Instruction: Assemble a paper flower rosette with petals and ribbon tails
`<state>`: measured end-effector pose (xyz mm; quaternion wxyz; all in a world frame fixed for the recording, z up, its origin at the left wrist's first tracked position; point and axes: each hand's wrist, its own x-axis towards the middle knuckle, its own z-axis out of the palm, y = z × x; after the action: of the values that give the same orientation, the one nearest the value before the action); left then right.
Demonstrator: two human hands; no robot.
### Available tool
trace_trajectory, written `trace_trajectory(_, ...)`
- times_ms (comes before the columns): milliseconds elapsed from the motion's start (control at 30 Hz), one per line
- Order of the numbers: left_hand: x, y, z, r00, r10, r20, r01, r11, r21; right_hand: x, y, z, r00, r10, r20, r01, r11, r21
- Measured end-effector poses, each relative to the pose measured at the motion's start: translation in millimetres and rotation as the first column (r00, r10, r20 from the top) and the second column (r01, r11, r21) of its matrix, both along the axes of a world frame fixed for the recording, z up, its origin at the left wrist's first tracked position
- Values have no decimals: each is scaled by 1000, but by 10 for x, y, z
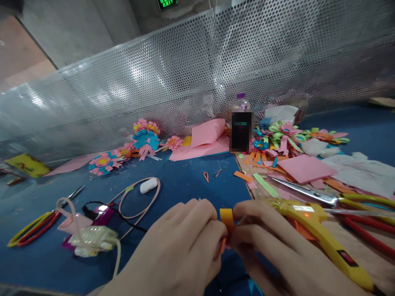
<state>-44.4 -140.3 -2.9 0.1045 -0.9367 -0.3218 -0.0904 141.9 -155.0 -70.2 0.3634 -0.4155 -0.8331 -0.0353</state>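
Observation:
At the near edge of the blue table, my left hand [188,238] and my right hand [268,230] meet with bent fingers. Between them is a yellow-orange paper strip [226,217], which looks curled, with a darker orange part below it. Both hands pinch it; its lower end is hidden behind my fingers. Just right of my right hand lies a yellow glue gun [328,236] with a small orange light on. Scissors with yellow and red handles [336,200] rest beyond it. Small paper scraps [243,176] lie ahead of my hands.
Paper flowers [146,139] line the back left, with more flowers [285,131] at the right. Pink paper sheets [206,135] and a purple-capped bottle [241,102] stand before the perforated metal screen [173,82]. At left are scissors [40,228], a cable [121,205] and a white case [148,186].

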Motion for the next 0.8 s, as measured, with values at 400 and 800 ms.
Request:
trace_trajectory(400, -51, 69, 199, 950, 171, 261, -60, 921, -385, 32, 42, 99, 927, 137, -349, -260, 906, -334)
trace_trajectory(800, -131, 356, -171, 767, 453, 455, 297, 379, -877, -56, 276, -1, 781, -66, -621, -264, 867, -424)
